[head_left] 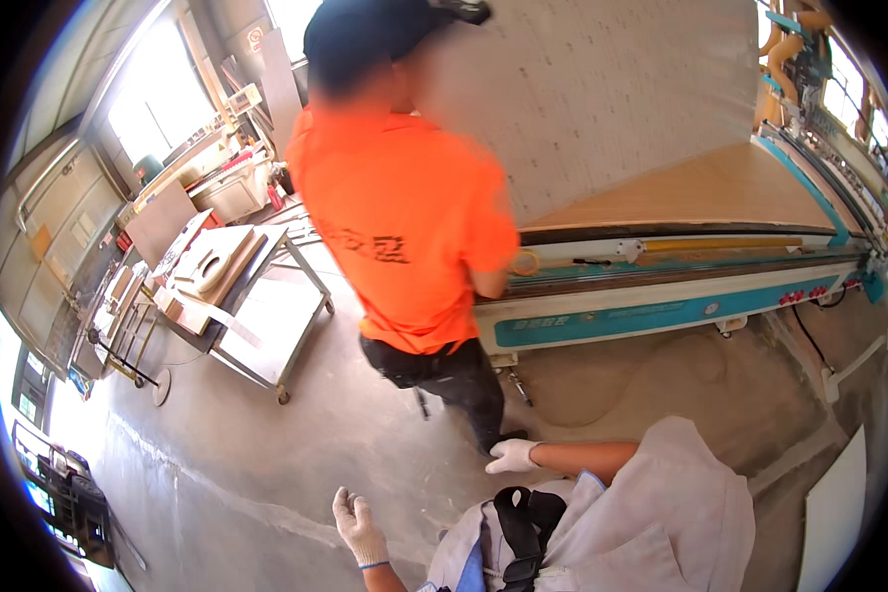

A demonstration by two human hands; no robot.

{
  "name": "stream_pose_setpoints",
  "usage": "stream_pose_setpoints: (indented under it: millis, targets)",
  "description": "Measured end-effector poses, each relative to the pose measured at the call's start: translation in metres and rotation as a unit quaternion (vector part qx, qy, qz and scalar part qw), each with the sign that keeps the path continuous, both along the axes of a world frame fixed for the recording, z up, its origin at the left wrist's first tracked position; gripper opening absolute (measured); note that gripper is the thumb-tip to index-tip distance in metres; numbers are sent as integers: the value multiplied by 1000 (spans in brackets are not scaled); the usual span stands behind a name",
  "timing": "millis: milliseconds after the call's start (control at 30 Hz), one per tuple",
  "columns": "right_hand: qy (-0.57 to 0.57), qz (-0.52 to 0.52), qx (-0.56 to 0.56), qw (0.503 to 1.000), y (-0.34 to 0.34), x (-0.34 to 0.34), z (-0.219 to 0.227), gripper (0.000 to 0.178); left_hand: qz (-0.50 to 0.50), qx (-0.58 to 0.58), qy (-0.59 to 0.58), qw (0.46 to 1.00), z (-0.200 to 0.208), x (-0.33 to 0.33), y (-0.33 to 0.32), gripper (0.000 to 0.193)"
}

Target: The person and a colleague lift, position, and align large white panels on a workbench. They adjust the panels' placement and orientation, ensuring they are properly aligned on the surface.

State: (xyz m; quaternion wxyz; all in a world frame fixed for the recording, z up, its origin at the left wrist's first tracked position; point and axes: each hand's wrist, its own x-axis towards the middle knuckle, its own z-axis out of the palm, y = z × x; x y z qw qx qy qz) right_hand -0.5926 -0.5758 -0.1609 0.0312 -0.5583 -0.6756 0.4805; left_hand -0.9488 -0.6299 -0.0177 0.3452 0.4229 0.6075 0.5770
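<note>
My left hand [358, 528], in a white knitted glove with a blue cuff edge, is raised over the floor at the lower middle. Its fingers are apart, and nothing shows in them. My right hand [512, 456], gloved in white too, reaches leftward across my front near the foot of a person [405, 227] in an orange shirt. The fingers of that hand look loosely extended, with no object visible. This person stands in front of me beside a large grey sheet [612, 99] tilted up over the machine bed; their hands on it are mostly hidden.
A long machine [612, 321] with a teal side panel runs across the right, with a brown board [701, 187] on its bed. At the left stands a wheeled cart [266, 326] bearing wood pieces. A white panel [834, 513] leans at the lower right. A cable [809, 335] hangs by the machine.
</note>
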Motion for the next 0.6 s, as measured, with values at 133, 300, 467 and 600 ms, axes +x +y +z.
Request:
stream_pose_setpoints:
  millis: [133, 300, 467, 600]
  targets:
    - [-16, -5, -35, 999, 25, -89, 17, 76, -30, -21, 1, 999, -8, -115, 50, 46]
    - [16, -52, -55, 997, 58, -174, 18, 82, -58, -7, -5, 998, 38, -180, 146, 47]
    - [81, -109, -38, 990, 142, -251, 51, 83, -159, 62, 13, 985, 29, -216, 287, 47]
    - [183, -99, -66, 976, 231, -300, 88, 86, -209, 73, 31, 975, 33, -225, 390, 46]
